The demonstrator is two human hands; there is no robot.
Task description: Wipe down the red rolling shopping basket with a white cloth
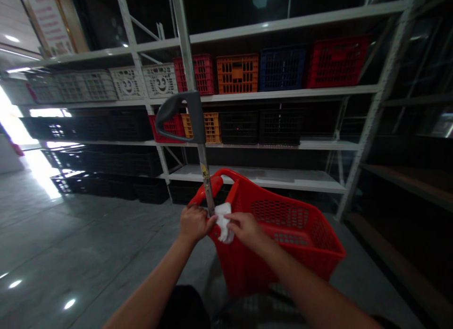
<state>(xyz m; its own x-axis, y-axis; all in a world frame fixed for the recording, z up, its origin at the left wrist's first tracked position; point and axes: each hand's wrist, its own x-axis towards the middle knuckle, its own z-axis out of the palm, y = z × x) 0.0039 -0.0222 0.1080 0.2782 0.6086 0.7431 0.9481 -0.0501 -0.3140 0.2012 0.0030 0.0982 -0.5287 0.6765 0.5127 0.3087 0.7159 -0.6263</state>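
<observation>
A red rolling shopping basket [293, 246] with perforated sides stands in front of me, tilted in view. Its metal pull rod [206, 178] rises from the near left side to a grey loop grip [194, 116]. Around the red rim at the foot of the rod, my left hand [194, 223] is closed, thumb towards the rod. My right hand [246, 230] pinches a crumpled white wipe [223, 223], which lies against the basket beside the rod. The left thumb tip reaches the wipe's edge.
A white metal rack [283, 24] spans the background, holding white crates [161, 80], an orange crate [238, 73], a blue crate [282, 68], a red crate [338, 61] and several black crates. Dark shelving [406, 187] stands on the right. Grey floor [88, 253] stretches to the left.
</observation>
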